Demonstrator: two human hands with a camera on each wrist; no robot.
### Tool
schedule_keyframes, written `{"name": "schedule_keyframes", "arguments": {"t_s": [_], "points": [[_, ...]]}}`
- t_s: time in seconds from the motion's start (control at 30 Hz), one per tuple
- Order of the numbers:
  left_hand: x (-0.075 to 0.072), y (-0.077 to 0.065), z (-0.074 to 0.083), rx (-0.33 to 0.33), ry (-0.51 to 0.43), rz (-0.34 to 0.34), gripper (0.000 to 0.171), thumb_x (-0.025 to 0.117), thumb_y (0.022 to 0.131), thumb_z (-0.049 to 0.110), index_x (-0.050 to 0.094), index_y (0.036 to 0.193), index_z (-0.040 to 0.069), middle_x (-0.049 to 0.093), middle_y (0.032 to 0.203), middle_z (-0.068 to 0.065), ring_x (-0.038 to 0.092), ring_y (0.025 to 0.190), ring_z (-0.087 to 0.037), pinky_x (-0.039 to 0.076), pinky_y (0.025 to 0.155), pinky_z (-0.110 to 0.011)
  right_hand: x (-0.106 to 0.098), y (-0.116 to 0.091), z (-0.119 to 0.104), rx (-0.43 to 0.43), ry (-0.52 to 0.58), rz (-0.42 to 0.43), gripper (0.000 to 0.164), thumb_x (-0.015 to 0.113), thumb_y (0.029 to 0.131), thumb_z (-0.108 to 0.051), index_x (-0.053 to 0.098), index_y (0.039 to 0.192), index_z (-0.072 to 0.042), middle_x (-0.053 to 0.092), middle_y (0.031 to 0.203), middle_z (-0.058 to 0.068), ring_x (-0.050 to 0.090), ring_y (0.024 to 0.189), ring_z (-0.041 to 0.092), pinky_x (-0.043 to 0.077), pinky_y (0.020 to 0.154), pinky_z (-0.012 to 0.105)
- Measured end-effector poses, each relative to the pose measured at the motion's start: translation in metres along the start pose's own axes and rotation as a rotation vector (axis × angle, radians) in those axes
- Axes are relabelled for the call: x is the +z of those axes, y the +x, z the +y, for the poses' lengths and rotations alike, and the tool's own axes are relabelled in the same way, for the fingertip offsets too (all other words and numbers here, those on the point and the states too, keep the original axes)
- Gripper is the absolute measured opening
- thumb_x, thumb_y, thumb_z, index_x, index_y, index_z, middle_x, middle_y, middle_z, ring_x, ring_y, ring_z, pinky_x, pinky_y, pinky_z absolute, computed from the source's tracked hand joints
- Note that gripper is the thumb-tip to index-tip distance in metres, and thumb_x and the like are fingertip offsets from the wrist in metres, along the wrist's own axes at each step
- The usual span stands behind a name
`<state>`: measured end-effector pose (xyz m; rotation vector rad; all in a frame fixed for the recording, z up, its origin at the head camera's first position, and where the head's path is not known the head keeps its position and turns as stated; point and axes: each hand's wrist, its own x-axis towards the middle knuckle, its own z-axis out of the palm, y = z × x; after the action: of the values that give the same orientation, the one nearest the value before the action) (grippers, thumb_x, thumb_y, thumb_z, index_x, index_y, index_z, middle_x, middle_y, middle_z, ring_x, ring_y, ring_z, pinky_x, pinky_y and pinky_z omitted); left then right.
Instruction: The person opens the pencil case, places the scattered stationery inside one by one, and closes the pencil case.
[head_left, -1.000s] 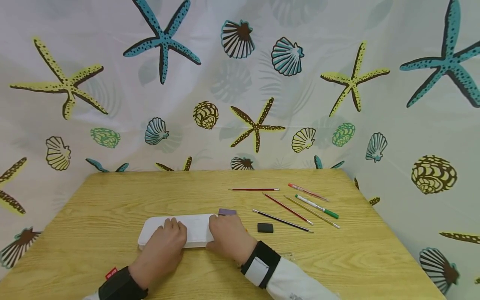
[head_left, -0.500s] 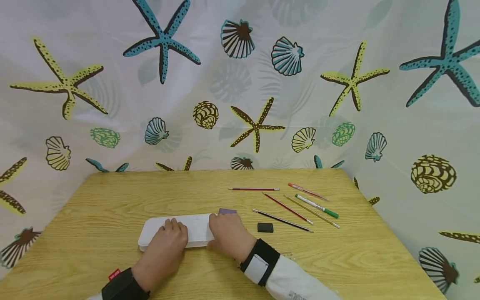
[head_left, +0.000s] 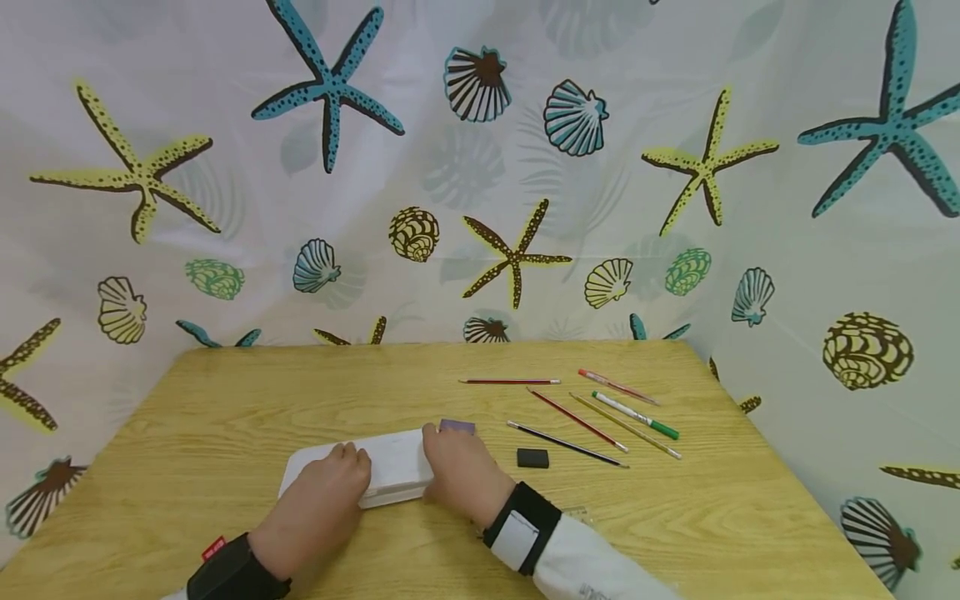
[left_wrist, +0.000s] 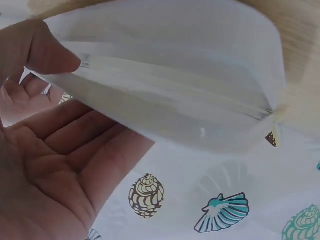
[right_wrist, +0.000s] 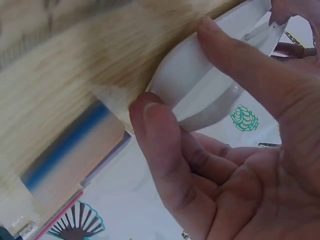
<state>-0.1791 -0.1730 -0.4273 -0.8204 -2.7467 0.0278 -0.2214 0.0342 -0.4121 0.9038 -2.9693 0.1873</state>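
Observation:
A white pencil case (head_left: 399, 457) lies on the wooden table in front of me, its lid raised a little from the base along the near side. My left hand (head_left: 322, 500) pinches the lid's near edge between thumb and fingers; the left wrist view shows the gap between lid (left_wrist: 150, 117) and base (left_wrist: 170, 25). Around the case's right end, my right hand (head_left: 467, 475) holds on, with its thumb (right_wrist: 240, 60) along the near side and the fingers curled at the end. The inside is only partly visible.
Right of the case lie a purple-sleeved eraser (head_left: 457, 427), a black eraser (head_left: 532, 458), several pencils (head_left: 577, 419), a green-capped marker (head_left: 635, 415) and a red pen (head_left: 617, 387). A clear ruler (head_left: 577, 515) is partly under the right sleeve. A patterned curtain (head_left: 420, 167) stands behind the table.
The pencil case's near edge has opened into a gap as my left hand lifts the lid, and the case has tilted slightly. My right hand stays on its right end.

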Motion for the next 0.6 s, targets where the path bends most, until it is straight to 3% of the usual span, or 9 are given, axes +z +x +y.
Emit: {"name": "schedule_keyframes", "arguments": {"t_s": [0.13,0.27,0.47,0.6], "points": [[-0.004,0.001,-0.004,-0.011,-0.066,-0.033,0.036,0.077,0.073,-0.003,0.065,0.105,-0.014,0.065,0.095,-0.025,0.067,0.087,-0.034,0.057,0.065,-0.042,-0.001,-0.002,0.004,0.044,0.171,-0.019,0.064,0.096,0.071,-0.026,0.062,0.119,-0.001,0.068,0.096,0.007,0.065,0.082,0.014,0.056,0.071,0.031],[-0.008,0.002,-0.007,-0.021,-0.122,-0.062,0.030,0.075,0.072,-0.004,0.067,0.101,-0.009,0.066,0.091,-0.020,0.068,0.083,-0.031,0.056,0.066,-0.042,-0.004,-0.003,0.008,0.067,0.274,-0.025,0.060,0.093,0.075,-0.030,0.063,0.119,-0.001,0.068,0.100,0.005,0.063,0.087,0.013,0.055,0.078,0.031],[-0.017,0.009,-0.015,-0.114,-0.245,-0.147,0.017,0.076,0.075,-0.003,0.069,0.089,0.004,0.064,0.079,-0.004,0.058,0.070,-0.014,0.050,0.063,-0.034,-0.003,-0.001,0.014,0.084,0.363,-0.015,0.078,0.093,0.075,-0.019,0.055,0.141,0.001,0.068,0.126,0.013,0.065,0.109,0.020,0.054,0.093,0.036],[-0.023,0.013,-0.024,-0.137,-0.319,-0.185,0.015,0.074,0.077,-0.002,0.068,0.084,0.009,0.056,0.071,0.005,0.046,0.064,-0.010,0.042,0.060,-0.030,-0.001,0.001,0.018,0.092,0.409,-0.009,0.089,0.092,0.076,-0.013,0.044,0.150,0.004,0.068,0.128,0.017,0.067,0.111,0.024,0.054,0.094,0.038]]}}
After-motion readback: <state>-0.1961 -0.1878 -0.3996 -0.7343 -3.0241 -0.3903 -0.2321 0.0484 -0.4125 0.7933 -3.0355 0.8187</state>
